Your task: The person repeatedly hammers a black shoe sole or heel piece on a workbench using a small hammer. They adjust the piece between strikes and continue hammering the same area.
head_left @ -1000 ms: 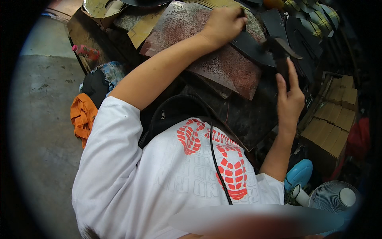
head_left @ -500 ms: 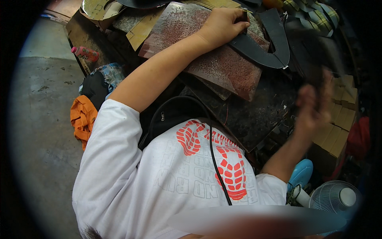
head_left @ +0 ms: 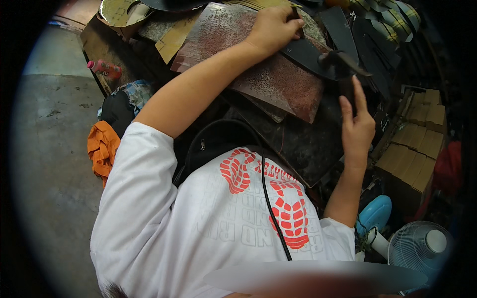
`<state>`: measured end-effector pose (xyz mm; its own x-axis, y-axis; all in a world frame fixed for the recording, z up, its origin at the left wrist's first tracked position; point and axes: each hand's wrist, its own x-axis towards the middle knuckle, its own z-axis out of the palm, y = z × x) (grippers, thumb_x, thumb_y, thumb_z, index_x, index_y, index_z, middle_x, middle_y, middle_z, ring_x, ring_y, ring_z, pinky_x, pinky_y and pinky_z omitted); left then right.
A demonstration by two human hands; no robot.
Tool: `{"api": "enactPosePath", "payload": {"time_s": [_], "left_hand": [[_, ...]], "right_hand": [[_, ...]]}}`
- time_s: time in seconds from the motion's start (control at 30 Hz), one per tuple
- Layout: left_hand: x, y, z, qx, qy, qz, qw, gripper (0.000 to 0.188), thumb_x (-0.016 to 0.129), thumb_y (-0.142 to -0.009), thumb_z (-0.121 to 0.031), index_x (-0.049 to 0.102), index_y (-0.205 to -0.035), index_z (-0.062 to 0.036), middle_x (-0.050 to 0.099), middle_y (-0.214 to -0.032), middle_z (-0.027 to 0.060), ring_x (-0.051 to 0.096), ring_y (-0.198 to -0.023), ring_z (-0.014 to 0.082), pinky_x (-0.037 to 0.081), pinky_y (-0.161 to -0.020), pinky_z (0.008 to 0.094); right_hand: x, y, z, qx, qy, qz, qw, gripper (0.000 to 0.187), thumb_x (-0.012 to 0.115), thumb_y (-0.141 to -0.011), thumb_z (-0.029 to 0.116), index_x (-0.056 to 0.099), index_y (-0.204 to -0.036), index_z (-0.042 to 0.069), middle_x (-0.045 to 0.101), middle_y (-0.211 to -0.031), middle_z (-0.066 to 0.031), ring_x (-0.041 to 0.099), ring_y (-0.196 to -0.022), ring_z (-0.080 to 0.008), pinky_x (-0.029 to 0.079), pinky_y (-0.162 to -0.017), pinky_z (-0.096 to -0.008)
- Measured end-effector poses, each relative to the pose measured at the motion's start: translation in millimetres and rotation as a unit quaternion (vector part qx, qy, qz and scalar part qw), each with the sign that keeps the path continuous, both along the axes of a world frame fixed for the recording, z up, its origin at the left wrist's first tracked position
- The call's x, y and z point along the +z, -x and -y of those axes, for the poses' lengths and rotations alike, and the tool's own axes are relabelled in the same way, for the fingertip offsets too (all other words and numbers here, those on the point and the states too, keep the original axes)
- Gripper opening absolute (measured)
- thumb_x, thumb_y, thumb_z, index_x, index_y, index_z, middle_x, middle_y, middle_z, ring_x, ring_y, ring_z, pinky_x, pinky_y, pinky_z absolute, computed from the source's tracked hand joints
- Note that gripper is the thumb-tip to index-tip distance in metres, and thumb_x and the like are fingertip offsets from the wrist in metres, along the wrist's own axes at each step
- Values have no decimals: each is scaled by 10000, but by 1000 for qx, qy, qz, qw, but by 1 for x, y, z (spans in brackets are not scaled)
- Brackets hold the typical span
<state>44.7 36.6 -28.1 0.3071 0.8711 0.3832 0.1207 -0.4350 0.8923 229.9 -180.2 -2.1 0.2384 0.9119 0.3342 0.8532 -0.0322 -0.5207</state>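
Note:
In my right hand (head_left: 358, 129) is a hammer (head_left: 346, 88), its handle upright in my fingers and its dark curved head over the tip of a black curved shoe-upper piece (head_left: 304, 55). Whether the head touches the piece I cannot tell. That piece lies across a worn reddish-brown slab (head_left: 293, 89). My left hand (head_left: 274, 30) is closed at the slab's far edge, its thumb and fingers pinching a dark strip that looks like part of the same piece.
Yellow-and-black plaid pieces (head_left: 400, 20) lie at the far right, above stacked tan boxes (head_left: 410, 159). A white fan (head_left: 417, 248) stands at lower right. At left are a pink bottle (head_left: 107, 69) and orange cloth (head_left: 103, 144).
My right hand has swung the hammer from the right, left over the black piece. My left hand has shifted slightly left and away from me, still pinching.

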Motion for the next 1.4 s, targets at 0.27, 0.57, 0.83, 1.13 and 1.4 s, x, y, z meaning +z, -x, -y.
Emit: {"api": "enactPosePath", "payload": {"time_s": [0.27, 0.57, 0.83, 1.13, 1.4], "left_hand": [[-7, 1, -3, -29, 4, -2, 1000, 196, 702, -915, -150, 694, -926, 46, 743, -792, 138, 750, -700, 160, 581, -625, 274], [0, 1, 0, -6, -143, -79, 986, 158, 712, -874, -147, 707, -934, 0, 727, -773, 144, 735, -713, 249, 576, -658, 328], [9, -10, 20, 3, -377, -142, 915, 195, 640, -804, -50, 672, -997, -60, 678, -812, 160, 687, -788, 350, 553, -709, 440], [-3, 0, -1, -36, 104, 46, 993, 144, 627, -963, -86, 650, -911, 46, 697, -766, 92, 667, -644, 128, 547, -605, 265], [-6, -3, -1, -19, -57, -46, 997, 190, 713, -890, -165, 705, -914, 23, 730, -742, 143, 744, -670, 180, 570, -619, 300]], "right_hand": [[-2, 9, 2, -56, 43, -17, 997, 488, 645, -983, 331, 535, -1454, 262, 718, -1154, -177, 707, -1054, -314, 551, -836, -398], [97, 6, 11, 11, -202, -148, 968, 493, 545, -997, 450, 555, -1282, 48, 654, -960, -168, 634, -775, -219, 499, -634, -298], [48, 19, -15, -6, 72, -126, 989, 513, 594, -1020, 319, 482, -1500, 175, 712, -882, -171, 694, -714, -175, 551, -657, -325], [8, 13, 4, -35, 20, -2, 999, 503, 649, -979, 322, 522, -1460, 250, 719, -1139, -184, 720, -1005, -347, 557, -791, -428], [-3, -1, 9, -4, 35, -71, 997, 455, 650, -977, 296, 547, -1410, 199, 689, -1156, -188, 688, -1021, -304, 542, -796, -382]]}}
